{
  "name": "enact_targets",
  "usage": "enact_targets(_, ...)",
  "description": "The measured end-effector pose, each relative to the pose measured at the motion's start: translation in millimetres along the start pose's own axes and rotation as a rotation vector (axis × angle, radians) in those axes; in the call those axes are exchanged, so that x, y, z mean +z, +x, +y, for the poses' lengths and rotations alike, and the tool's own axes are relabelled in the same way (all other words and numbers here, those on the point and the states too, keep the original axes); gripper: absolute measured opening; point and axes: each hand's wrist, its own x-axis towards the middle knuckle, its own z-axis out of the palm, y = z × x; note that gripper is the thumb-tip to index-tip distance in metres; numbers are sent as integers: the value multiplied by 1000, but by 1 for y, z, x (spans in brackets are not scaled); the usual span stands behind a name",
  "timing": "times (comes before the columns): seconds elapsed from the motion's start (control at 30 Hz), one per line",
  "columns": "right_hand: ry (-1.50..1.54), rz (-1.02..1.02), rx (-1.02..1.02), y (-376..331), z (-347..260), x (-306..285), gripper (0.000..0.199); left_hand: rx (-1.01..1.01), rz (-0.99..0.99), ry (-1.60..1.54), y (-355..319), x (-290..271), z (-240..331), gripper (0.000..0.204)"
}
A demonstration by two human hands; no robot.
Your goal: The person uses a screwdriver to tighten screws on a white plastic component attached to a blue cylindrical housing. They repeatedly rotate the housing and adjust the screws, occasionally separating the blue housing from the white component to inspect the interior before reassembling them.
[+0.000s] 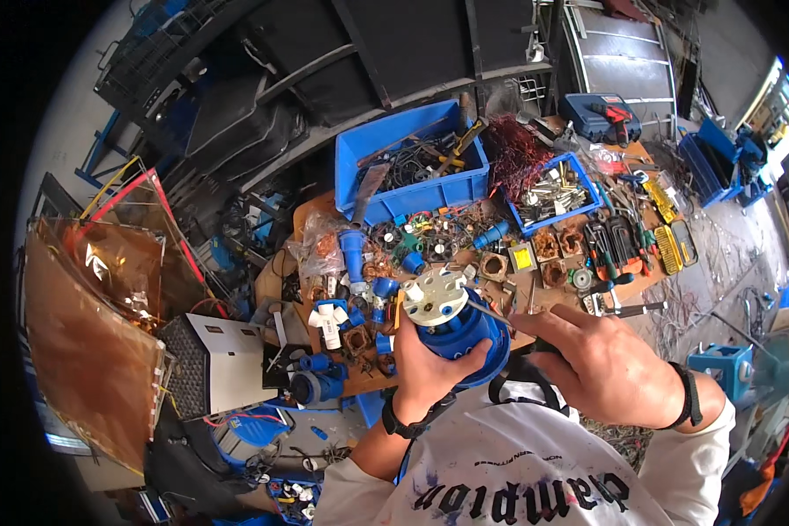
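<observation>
My left hand is wrapped round a blue cylindrical housing, with the thumb across its side. A cream-white round plate with several holes sits in the housing's upper end. My right hand is closed on a thin grey metal tool, whose far end reaches to the edge between plate and housing. Its exact kind is hard to make out, and the fingers hide its grip. Both hands are above the near edge of a cluttered wooden table.
Behind the hands stand a large blue crate of cables and tools and a smaller blue tray of metal parts. Clamps and a yellow brush lie right. A white bottle and blue pipe fittings crowd the left.
</observation>
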Motion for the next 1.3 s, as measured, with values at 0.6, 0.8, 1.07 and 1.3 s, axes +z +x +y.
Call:
enact_targets(0.6, 242, 204, -42, 0, 50, 66, 37, -210, 20, -388, -4, 14, -4, 80)
enact_targets(0.8, 198, 241, -16, -5, 59, 70, 35, -238, -1, -391, -6, 11, -5, 81)
enact_targets(1.07, 199, 171, 129, -15, 42, 46, 30, -213, -9, -342, -13, 6, 5, 85)
enact_targets(1.3, 333, 221, 129, -14, 42, 66, 26, -227, -13, -281, -13, 8, -3, 84)
